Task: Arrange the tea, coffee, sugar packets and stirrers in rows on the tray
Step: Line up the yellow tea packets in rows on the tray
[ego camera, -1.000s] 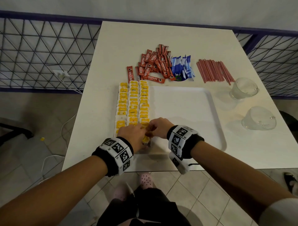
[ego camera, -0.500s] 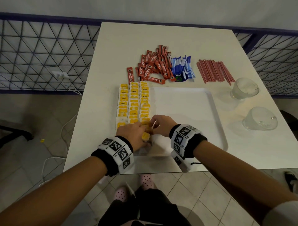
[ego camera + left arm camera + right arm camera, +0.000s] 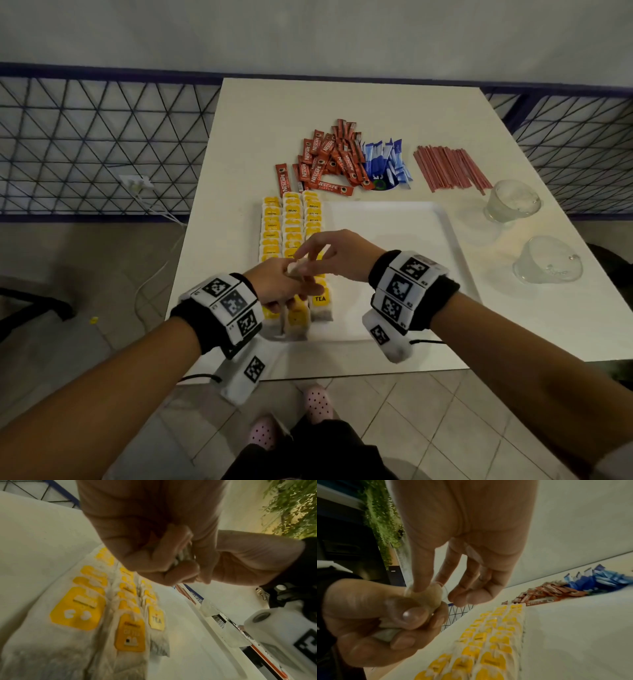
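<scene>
Three rows of tea bags with yellow tags fill the left side of the white tray. Above their near end, my left hand grips one loose tea bag in curled fingers. My right hand pinches the top of that same tea bag between thumb and forefinger, and its thin string loops beside the fingertips. In the left wrist view the bag shows only as a sliver inside the fist. Red coffee sticks, blue sugar packets and red stirrers lie beyond the tray.
Two upturned glass cups stand to the right of the tray. The table's near edge is just below my wrists, and a metal lattice fence runs behind and beside the table.
Both hands have lifted off the near end of the tea rows, holding one tea bag between them above the tray.
</scene>
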A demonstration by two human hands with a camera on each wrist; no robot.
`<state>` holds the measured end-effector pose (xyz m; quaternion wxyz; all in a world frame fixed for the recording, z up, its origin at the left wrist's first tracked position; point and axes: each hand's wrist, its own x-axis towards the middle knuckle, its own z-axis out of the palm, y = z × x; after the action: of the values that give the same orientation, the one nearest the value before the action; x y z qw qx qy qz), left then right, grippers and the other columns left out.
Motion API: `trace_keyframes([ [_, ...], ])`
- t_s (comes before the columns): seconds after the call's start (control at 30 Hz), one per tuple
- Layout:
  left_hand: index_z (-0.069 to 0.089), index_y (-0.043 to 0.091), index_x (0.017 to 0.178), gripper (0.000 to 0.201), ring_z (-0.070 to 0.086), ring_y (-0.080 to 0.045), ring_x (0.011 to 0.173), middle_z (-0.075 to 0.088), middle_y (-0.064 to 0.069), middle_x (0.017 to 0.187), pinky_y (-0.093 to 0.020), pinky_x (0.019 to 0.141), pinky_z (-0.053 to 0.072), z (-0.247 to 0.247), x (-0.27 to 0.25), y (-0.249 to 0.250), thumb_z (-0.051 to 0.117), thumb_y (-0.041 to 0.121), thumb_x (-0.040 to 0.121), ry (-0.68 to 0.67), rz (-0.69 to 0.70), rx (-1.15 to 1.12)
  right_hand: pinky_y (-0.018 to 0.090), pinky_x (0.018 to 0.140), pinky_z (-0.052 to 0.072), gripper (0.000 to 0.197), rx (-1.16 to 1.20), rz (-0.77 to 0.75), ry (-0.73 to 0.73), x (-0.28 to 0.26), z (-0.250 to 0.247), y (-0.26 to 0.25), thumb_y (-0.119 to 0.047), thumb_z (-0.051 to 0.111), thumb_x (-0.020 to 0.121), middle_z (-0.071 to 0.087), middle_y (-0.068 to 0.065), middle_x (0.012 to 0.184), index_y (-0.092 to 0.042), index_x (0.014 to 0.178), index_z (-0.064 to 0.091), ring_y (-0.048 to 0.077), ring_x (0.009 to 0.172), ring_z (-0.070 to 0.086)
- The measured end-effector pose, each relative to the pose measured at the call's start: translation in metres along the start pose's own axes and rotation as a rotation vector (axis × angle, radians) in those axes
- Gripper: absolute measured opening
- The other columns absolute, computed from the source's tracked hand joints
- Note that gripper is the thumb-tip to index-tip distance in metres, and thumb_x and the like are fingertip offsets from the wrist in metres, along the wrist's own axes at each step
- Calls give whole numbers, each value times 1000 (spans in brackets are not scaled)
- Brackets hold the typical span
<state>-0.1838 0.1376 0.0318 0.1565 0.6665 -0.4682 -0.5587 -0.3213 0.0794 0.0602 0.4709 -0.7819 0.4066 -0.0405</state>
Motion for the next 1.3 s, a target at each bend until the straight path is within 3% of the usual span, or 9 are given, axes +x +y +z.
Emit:
trace_keyframes([
  [0.17, 53, 20, 93, 20, 46, 0, 34, 54, 7, 59, -16, 36, 36, -11, -6, -2, 69, 20, 82, 34, 41, -69, -1, 53, 35, 19, -99, -13, 104, 7, -6, -14, -23, 64, 86, 54, -9, 79, -9, 100, 66, -4, 62, 44],
  [0.27, 48, 18, 102, 28, 51, -6, 43, 57, 3, 72, -18, 37, 36, -22, -12, -11, 68, 16, 83, 83, 46, -90, 2, 46, 36, 9, -77, 29, 158, 10, -11, -16, -23, 65, 85, 49, -13, 67, -14, 87, 64, -1, 59, 43],
  [0.43, 56, 30, 87, 15, 51, -9, 47, 60, 7, 82, -21, 40, 35, -35, -19, -23, 68, 22, 83, 330, 153, -112, 7, 43, 36, 26, -53, 139, 221, 11, -12, -14, -23, 66, 84, 51, -9, 60, -24, 63, 51, 2, 54, 44],
  [0.67, 63, 21, 102, 24, 48, -6, 54, 50, 10, 70, -7, 41, 36, -13, -29, -5, 72, 19, 79, 320, 349, -121, 22, 51, 44, 21, 199, 261, 239, 12, 2, -17, -23, 63, 84, 60, -1, 64, -16, 69, 51, 11, 58, 53],
  [0.83, 62, 19, 94, 10, 45, -2, 37, 53, 8, 56, -13, 37, 33, -6, -16, -7, 60, 28, 88, 308, 254, -154, 23, 53, 47, 32, 185, 259, 225, 3, 8, -16, -43, 53, 89, 63, 2, 70, -16, 73, 54, 13, 61, 57],
  [0.97, 64, 18, 89, 14, 41, -3, 29, 52, -4, 52, -15, 35, 32, -2, -10, -12, 54, 27, 92, 267, 196, -158, 25, 54, 46, 13, 161, 293, 235, -10, 5, -3, -26, 56, 91, 64, 7, 77, -17, 82, 52, 18, 62, 55],
  [1.13, 60, 21, 89, 12, 39, -2, 27, 50, -1, 48, -13, 34, 32, 9, -12, -12, 51, 27, 94, 169, 182, -134, 13, 53, 41, 24, 12, 260, 145, -24, 6, 11, -26, 64, 86, 53, -5, 75, -16, 107, 61, 6, 60, 46],
  [1.2, 60, 23, 86, 15, 40, -4, 31, 50, 1, 43, -16, 36, 33, 13, -12, -12, 49, 27, 95, 138, 182, -145, 6, 47, 38, 27, -45, 243, 152, -28, 8, 15, -26, 65, 86, 49, -11, 73, -9, 107, 64, 1, 58, 43],
  [1.3, 59, 22, 85, 18, 48, -6, 37, 49, 5, 34, -17, 36, 33, 15, -13, -9, 47, 26, 96, 128, 189, -207, 8, 47, 37, 22, -3, 267, 115, -33, 6, 16, -27, 65, 85, 52, -9, 71, -11, 100, 64, 4, 57, 44],
])
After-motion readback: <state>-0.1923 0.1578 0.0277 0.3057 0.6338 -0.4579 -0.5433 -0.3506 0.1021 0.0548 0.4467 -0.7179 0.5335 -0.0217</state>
